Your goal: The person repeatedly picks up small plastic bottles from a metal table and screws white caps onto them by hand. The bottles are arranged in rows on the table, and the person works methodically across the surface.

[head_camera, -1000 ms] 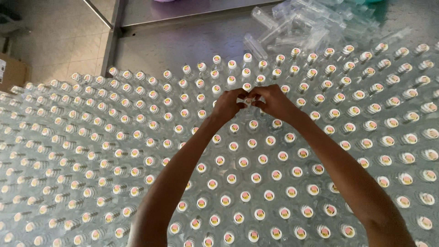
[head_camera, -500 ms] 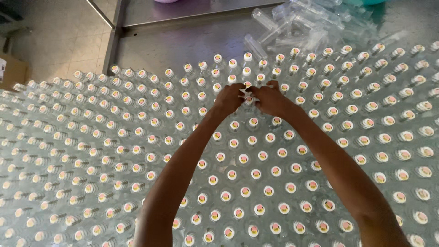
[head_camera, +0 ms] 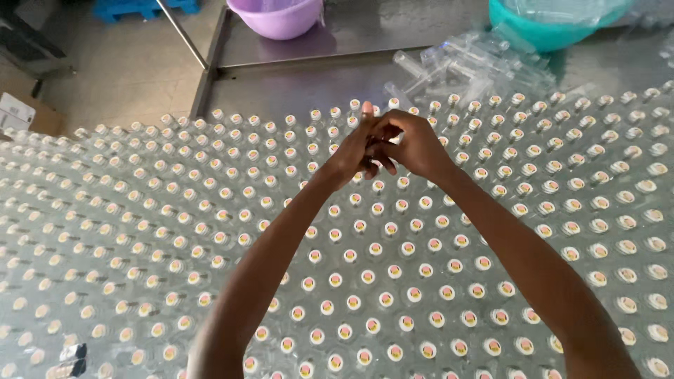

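Both my arms reach out over a wide field of small clear bottles [head_camera: 365, 274] standing upright in rows, each with a pale top marked in red. My left hand [head_camera: 353, 149] and my right hand [head_camera: 413, 146] meet above the far rows, fingers pressed together around something small that I cannot make out. The left forefinger points up. The hands hover just above the bottle tops near the far edge of the field.
A metal table surface [head_camera: 316, 84] lies beyond the bottles. On it lie a heap of empty clear bottles [head_camera: 467, 63], a purple bowl [head_camera: 281, 17] and a teal basin [head_camera: 554, 24]. A cardboard box [head_camera: 21, 112] sits on the floor at left.
The view has tilted so the bowls at the back show. My hands stay joined over the far rows, and the left fingers have lifted upward.
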